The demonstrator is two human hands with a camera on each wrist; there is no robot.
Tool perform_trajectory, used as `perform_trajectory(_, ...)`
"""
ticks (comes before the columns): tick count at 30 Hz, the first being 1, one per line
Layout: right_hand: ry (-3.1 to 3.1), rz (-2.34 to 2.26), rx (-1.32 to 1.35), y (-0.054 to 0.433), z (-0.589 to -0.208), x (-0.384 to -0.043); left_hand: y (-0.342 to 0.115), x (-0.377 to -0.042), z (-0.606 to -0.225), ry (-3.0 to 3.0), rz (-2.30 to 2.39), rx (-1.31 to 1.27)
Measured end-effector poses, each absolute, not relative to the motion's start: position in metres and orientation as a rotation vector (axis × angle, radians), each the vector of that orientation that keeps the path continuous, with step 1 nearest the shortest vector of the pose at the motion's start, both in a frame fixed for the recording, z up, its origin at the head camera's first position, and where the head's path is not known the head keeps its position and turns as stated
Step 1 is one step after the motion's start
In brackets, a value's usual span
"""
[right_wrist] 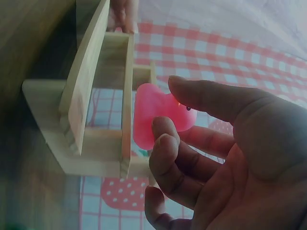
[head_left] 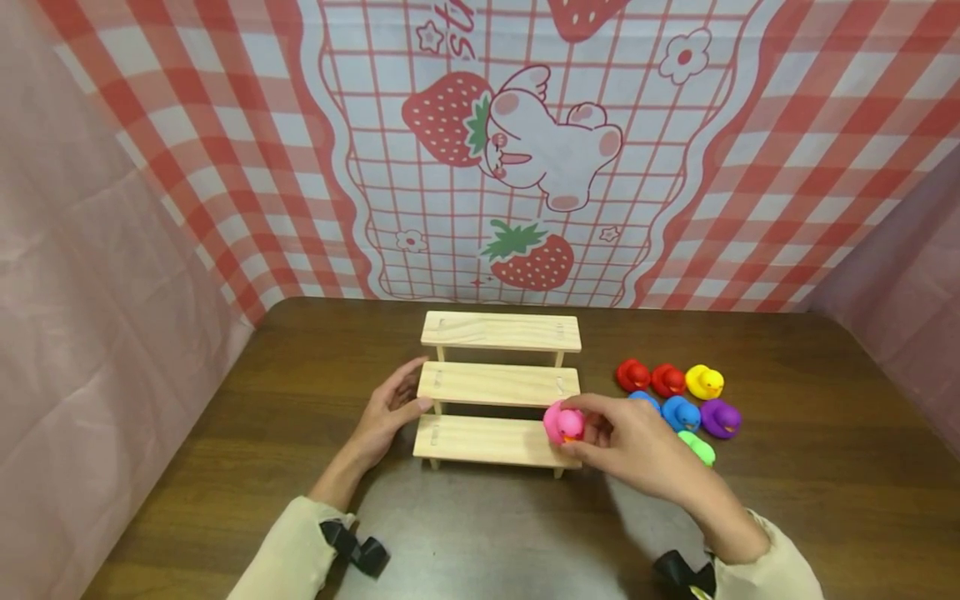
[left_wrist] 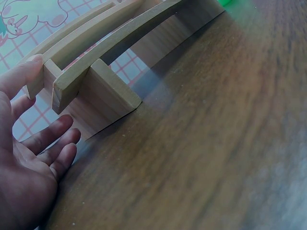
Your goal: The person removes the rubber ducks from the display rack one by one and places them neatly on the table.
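A three-step wooden display stand (head_left: 498, 383) stands on the table. At the left end of its middle step is my left hand (head_left: 388, 414). The left wrist view shows the thumb (left_wrist: 29, 67) over that step's end and the index finger below it, gripping the wood, while the other fingers curl loosely beside the stand's leg. My right hand (head_left: 637, 442) pinches a pink rubber duck (head_left: 562, 423) between thumb and fingers. In the head view the duck overlaps the right end of the lowest step; the right wrist view has it close to the steps (right_wrist: 127, 110).
Right of the stand, rubber ducks sit in loose rows: two red (head_left: 667, 379), one yellow (head_left: 705, 382), two blue (head_left: 681, 412), one purple (head_left: 720, 418) and one green (head_left: 697, 447), partly behind the right hand. A checked strawberry cloth (head_left: 375, 167) hangs behind the brown table (head_left: 247, 433).
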State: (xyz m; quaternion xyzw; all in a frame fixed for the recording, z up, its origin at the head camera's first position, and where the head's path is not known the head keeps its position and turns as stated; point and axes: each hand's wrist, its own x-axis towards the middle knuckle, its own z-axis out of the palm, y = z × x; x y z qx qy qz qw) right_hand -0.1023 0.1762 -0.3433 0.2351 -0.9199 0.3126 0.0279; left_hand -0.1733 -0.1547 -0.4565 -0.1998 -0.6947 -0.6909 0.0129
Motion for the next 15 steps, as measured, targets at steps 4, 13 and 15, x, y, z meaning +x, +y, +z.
perform_trajectory(4, -2.812, 0.939, 0.739, 0.188, -0.344, -0.102, -0.155, -0.174, -0.457, -2.164, -2.15, -0.636)
perform_trajectory(13, -2.831, 0.904, 0.679, 0.218, -0.339, -0.1, -0.154, -0.172, -0.45, -2.24, -2.177, -0.538)
perform_trajectory(15, -2.836, 0.892, 0.652, 0.223, -0.338, -0.1, -0.154, -0.172, -0.45, -2.237, -2.179, -0.542)
